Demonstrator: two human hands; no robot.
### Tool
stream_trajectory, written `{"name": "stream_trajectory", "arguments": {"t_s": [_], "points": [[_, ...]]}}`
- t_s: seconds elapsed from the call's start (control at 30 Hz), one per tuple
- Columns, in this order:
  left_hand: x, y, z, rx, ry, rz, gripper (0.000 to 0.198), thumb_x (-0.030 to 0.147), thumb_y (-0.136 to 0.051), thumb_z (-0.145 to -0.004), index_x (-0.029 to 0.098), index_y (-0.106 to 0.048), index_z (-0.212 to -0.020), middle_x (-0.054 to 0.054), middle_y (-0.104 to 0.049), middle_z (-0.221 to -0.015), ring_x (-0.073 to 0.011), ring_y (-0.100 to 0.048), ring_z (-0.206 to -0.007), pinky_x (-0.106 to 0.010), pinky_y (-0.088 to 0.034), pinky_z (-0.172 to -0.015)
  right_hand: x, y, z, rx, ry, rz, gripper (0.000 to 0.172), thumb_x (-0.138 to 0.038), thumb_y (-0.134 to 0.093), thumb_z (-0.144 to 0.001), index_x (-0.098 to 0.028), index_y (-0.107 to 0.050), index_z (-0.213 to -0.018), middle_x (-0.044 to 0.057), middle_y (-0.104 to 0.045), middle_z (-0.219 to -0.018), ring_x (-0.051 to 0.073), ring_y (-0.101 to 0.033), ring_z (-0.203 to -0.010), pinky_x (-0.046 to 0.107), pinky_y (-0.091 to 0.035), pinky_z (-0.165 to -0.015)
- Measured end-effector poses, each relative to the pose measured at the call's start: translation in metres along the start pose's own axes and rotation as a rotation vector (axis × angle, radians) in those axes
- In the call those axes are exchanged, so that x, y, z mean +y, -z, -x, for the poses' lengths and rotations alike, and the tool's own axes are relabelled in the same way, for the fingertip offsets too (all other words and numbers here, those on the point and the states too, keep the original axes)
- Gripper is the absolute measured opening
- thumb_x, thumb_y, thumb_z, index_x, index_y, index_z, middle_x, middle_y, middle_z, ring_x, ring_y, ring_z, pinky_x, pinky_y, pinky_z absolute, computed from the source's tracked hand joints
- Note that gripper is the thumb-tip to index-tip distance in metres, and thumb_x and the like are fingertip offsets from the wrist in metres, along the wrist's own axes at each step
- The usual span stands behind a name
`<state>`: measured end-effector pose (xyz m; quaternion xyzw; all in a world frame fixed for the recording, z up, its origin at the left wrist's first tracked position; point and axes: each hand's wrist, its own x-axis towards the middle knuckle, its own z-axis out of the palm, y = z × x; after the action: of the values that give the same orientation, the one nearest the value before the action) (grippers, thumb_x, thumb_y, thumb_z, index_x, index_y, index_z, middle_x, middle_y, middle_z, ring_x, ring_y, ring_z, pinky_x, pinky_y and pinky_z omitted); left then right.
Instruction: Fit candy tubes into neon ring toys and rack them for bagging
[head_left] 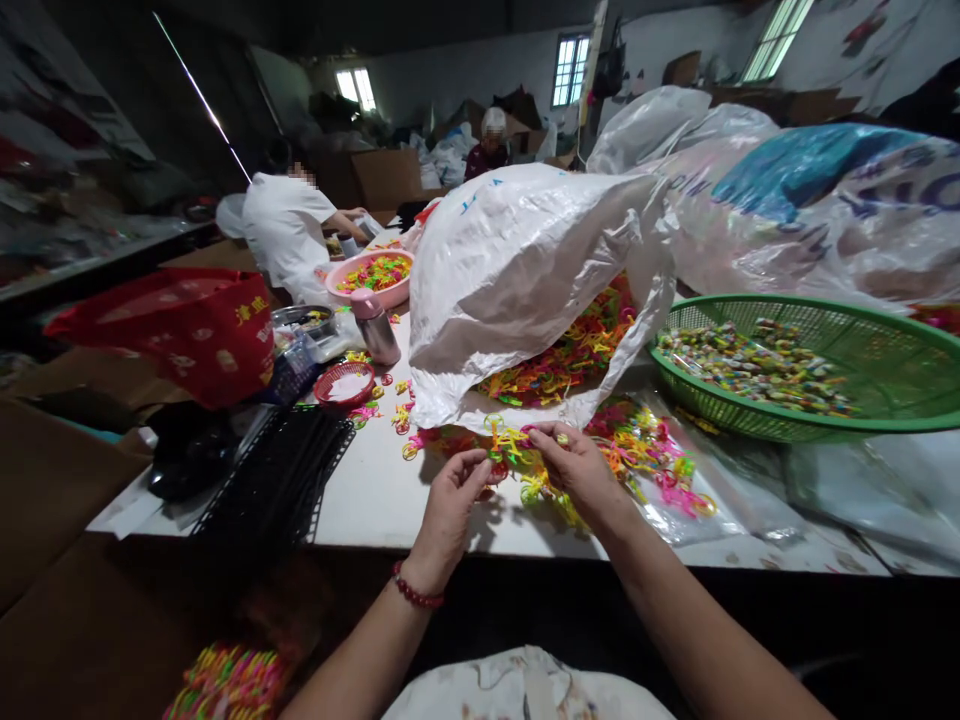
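My left hand (454, 495) is closed in a pinch above the near part of the table, with a small green and red plastic bit at its fingertips. Across from it, my right hand (576, 468) pinches the magenta end of a small plastic toy part. A yellow-green toy bicycle part (504, 436) shows between the two hands; which fingers bear it is hard to tell. Beneath and around them lie loose bright plastic parts (637, 440), some with wheel rings. Just behind, a big white sack (517, 270) gapes toward me, full of similar pieces (570, 350).
On the right stands a green basket (900, 350) of small wrapped pieces. Left are black plastic strips (277, 470), a red dish (343, 385), a flask (375, 328), a pink basin (390, 295) and a red bag (172, 335). Two people sit farther back.
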<state>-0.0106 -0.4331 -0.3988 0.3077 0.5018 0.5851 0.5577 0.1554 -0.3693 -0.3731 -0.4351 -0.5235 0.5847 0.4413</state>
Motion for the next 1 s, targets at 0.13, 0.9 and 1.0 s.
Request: {"name": "stream_trajectory", "arguments": {"t_s": [0.13,0.9,1.0], "points": [[-0.008,-0.011,0.001,-0.011,0.050,0.171,0.043,0.039,-0.080,-0.073,0.015,-0.065,-0.105,-0.007,-0.069,-0.095,-0.0135,-0.066,-0.081,-0.023,-0.051,-0.069,0.007,-0.011,0.018,-0.105,-0.197,-0.358,0.041,-0.048,-0.079,-0.070,-0.019,-0.055,-0.086,-0.011,-0.035,-0.051,0.002,-0.019,-0.039,0.017,-0.012,-0.038],[-0.021,0.015,0.026,0.041,0.114,0.334,0.037,0.045,-0.073,-0.077,0.017,-0.050,-0.083,0.004,-0.056,-0.062,-0.0065,-0.051,-0.051,-0.019,-0.042,-0.052,0.046,-0.028,0.055,-0.247,-0.018,0.316,0.039,-0.046,-0.053,-0.090,-0.022,-0.062,-0.119,0.002,-0.066,-0.089,0.017,-0.059,-0.083,0.031,-0.046,-0.081],[-0.021,0.013,0.033,0.013,0.094,0.249,0.035,0.048,-0.065,-0.084,0.017,-0.049,-0.087,0.005,-0.055,-0.059,-0.0062,-0.049,-0.047,-0.017,-0.039,-0.047,0.040,-0.030,0.060,-0.282,-0.020,0.406,0.041,-0.044,-0.044,-0.095,-0.020,-0.056,-0.125,0.001,-0.066,-0.085,0.016,-0.059,-0.081,0.032,-0.044,-0.081]]}}
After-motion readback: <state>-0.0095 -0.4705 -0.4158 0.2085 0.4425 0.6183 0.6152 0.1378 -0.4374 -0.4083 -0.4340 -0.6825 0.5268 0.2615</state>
